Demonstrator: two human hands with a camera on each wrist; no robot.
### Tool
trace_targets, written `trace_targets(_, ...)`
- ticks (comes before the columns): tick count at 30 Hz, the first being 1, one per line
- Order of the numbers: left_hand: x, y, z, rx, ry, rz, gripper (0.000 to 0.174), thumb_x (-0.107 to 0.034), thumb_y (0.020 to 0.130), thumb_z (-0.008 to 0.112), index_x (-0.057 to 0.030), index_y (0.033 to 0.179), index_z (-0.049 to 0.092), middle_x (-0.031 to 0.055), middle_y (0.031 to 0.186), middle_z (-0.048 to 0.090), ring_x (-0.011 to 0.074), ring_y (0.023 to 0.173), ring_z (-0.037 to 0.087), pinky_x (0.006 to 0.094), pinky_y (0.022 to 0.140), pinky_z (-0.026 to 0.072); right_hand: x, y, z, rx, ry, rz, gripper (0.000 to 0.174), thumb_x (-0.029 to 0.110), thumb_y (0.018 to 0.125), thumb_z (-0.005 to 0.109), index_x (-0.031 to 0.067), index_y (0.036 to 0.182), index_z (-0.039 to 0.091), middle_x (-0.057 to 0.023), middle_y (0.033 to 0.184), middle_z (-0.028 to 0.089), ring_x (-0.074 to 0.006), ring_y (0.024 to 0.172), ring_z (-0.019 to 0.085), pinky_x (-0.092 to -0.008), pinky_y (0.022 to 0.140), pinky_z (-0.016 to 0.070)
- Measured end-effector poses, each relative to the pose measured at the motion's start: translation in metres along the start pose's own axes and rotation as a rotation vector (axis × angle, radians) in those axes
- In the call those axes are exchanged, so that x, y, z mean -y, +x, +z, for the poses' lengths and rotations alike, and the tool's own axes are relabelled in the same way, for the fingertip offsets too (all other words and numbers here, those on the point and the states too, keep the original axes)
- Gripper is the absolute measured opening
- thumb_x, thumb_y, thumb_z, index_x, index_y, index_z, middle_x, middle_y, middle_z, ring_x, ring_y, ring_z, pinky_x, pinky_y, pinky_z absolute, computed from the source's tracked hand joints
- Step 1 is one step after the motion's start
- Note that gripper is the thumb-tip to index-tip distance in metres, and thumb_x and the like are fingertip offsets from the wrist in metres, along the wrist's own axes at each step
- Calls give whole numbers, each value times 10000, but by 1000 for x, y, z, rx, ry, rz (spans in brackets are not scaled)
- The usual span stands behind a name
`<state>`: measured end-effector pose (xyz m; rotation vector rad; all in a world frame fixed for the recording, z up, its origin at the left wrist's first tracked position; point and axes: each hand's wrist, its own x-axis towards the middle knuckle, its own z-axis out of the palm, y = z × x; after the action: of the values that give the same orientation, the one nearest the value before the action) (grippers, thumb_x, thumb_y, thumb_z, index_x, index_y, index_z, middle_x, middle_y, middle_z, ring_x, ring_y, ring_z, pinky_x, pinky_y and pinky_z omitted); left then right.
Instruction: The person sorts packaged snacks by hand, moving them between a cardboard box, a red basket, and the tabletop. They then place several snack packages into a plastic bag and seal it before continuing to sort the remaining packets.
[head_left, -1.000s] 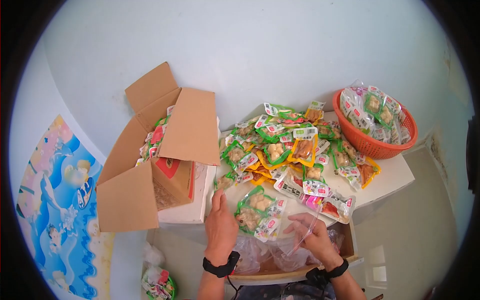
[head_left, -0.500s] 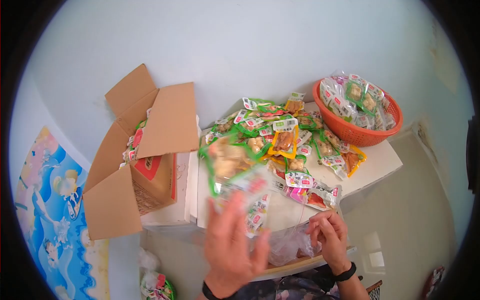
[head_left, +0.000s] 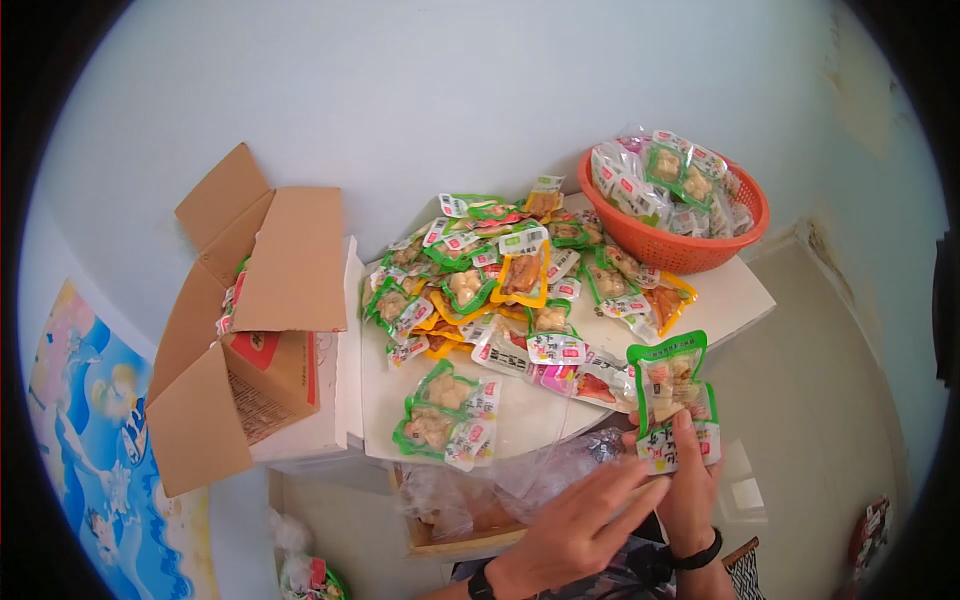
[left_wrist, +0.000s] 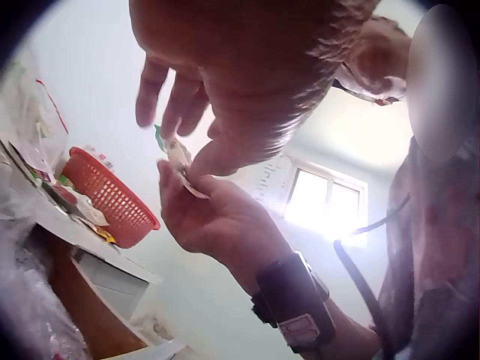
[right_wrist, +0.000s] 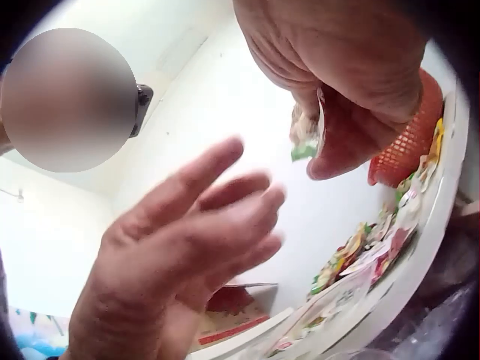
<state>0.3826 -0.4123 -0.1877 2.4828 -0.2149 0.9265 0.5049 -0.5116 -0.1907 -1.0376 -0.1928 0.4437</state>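
Head view: white table (head_left: 725, 300); open cardboard box (head_left: 290, 260) at its left; packet heap (head_left: 500, 280) across its middle; red basket (head_left: 680, 258), filled, at far right; left hand (head_left: 585, 515) near the right, fingers extended, slightly parted, gripping nothing; right hand (head_left: 690, 495) closed, thumb and fingers pinching green-edged packets (head_left: 675, 385) upright by the table's near right edge; loose packets (head_left: 445, 410) flat at the near side.
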Motion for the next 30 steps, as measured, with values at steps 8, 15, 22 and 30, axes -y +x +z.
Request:
trace_targets(8,23,-14,-23,-25,588,-393,582,-148,731,844,-35,1276,675,113,1135,599,311,989,577,436,828,473,-24,10,-59,207,-313,196,300,213,1023,680,-52,1164,695,-71,888,736,-115,655,684,-290,504,586)
trace_targets(15,52,-25,-16,-179,495,-373,314,-21,746,790,-64,1052,741,66,913,595,283,867,577,406,739,476,-29,14,-39,273,-258,371,274,204,1020,681,-49,1123,692,-72,876,722,-133,640,681,-286,478,564)
trace_targets(22,46,-20,-20,-338,427,-322,340,25,753,772,-81,1075,754,58,883,597,256,749,587,366,602,479,-37,31,16,450,-263,384,232,200,1030,663,-11,1122,692,-28,821,705,-87,580,619,-256,424,461)
trace_targets(30,50,-18,-29,-354,397,-275,396,-6,731,757,-41,1125,749,43,916,606,233,776,619,336,658,533,-77,58,68,636,-311,283,186,224,988,699,40,1004,720,11,815,681,-80,656,629,-276,474,460)
